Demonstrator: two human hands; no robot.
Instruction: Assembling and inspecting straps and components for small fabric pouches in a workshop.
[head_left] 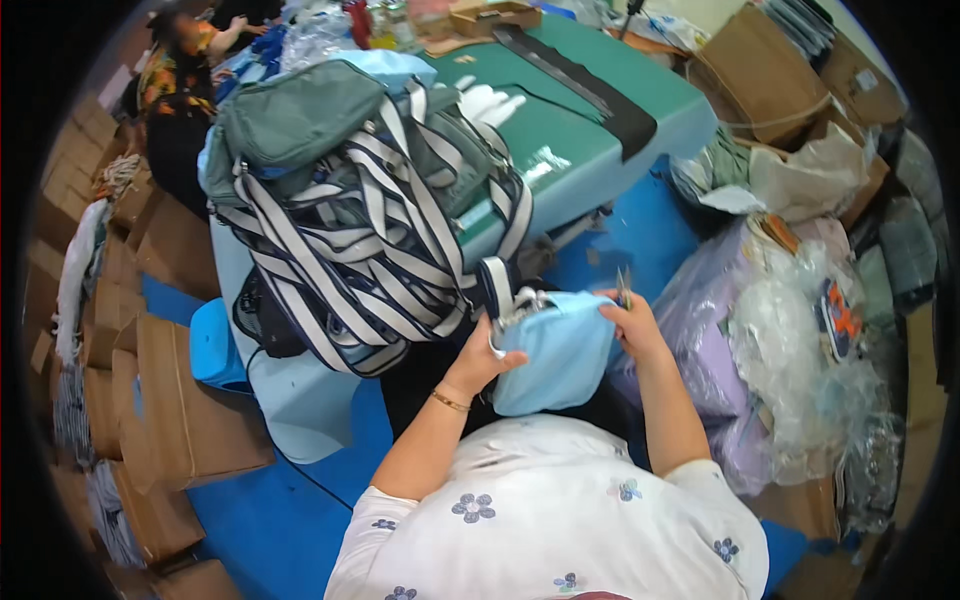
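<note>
A light blue fabric pouch (558, 358) is held up in front of my body, with a strap of white and navy webbing (494, 283) beside its upper left corner. My left hand (482, 362) is closed on the pouch's left edge, thumb lying on the front. At the upper right corner, my right hand (634, 322) is closed too, pinching the pouch's edge. Small pointed thread snips (624, 288) stick up out of that same hand, blades upward. Just beyond the pouch lies a large heap of green bags with striped straps (370, 220).
The bags rest on a green-topped table (570, 80), with white gloves (490, 104) and a black strip (590, 90) on it. Cardboard boxes (190, 400) and a blue stool (217, 345) stand left. Plastic-wrapped lilac bundles (700, 320) lie right. Another person (180, 90) is far left.
</note>
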